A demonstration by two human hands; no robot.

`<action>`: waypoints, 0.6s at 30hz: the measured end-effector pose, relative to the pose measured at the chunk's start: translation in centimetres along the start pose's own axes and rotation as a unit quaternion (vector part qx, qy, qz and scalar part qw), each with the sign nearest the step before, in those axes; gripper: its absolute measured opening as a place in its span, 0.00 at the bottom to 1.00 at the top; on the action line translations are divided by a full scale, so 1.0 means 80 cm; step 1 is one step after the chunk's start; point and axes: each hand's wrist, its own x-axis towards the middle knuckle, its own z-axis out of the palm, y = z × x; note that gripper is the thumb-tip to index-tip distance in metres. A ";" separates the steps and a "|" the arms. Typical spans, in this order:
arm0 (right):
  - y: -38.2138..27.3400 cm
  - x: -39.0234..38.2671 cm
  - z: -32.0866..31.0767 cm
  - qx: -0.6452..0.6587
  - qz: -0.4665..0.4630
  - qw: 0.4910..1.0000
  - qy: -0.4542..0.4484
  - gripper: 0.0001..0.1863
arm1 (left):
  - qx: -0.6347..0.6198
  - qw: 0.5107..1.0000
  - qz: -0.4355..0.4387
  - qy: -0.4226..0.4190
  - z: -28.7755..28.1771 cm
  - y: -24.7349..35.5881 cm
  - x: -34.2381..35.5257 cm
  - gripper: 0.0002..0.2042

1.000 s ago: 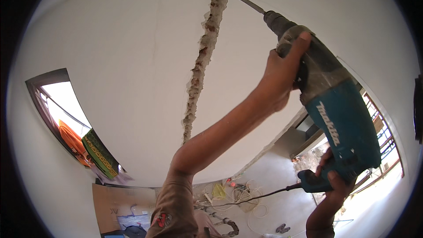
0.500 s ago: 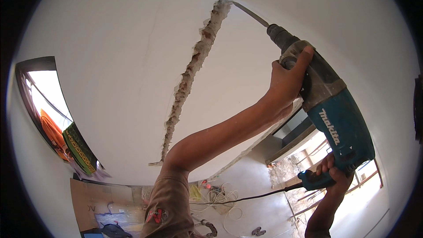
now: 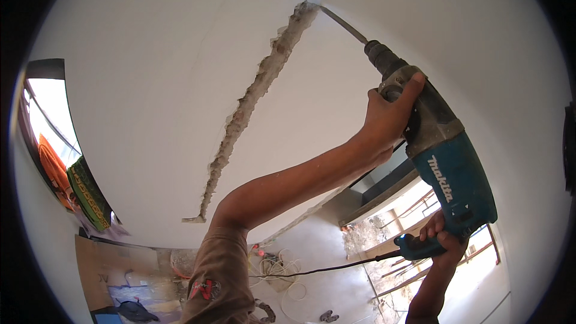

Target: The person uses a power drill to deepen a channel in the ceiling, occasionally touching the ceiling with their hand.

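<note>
A teal and dark grey rotary hammer (image 3: 471,171) slants up across the right side, held in both of my hands. My left hand (image 3: 393,105) wraps round its front housing just behind the chuck, the thumb lying over the top. My right hand (image 3: 444,241) is closed round the rear handle, where the black cord (image 3: 336,267) comes out. From the chuck a long chisel bit (image 3: 343,23) reaches to the upper end of a rough groove (image 3: 240,117) in the white wall. The bit's tip appears to touch the groove's edge.
At the left, orange cloth (image 3: 54,165) and green patterned cloth (image 3: 87,195) hang by a window (image 3: 54,111). Coiled pale cable (image 3: 288,267) lies on the floor below. Brown cardboard (image 3: 87,270) is at lower left, and a bright barred opening (image 3: 414,210) at lower right.
The view has shifted a little, so the window and floor things sit further left. The rotary hammer's rear has swung slightly left in view; its bit stays at the groove's upper end. Both grips are unchanged.
</note>
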 end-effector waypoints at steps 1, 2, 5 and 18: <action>0.000 0.000 0.001 0.021 0.009 1.000 0.002 0.25 | -0.004 1.000 0.007 -0.002 0.000 0.000 0.000 0.43; 0.000 -0.001 0.001 0.002 0.008 1.000 0.001 0.24 | -0.006 1.000 0.003 0.002 -0.001 0.000 0.000 0.43; 0.003 -0.002 0.004 -0.012 0.005 1.000 0.005 0.24 | -0.006 1.000 0.002 0.006 -0.002 0.002 -0.001 0.42; 0.030 -0.052 0.019 -0.067 -0.013 0.997 0.045 0.35 | 0.049 0.998 -0.015 0.034 -0.013 -0.017 -0.044 0.40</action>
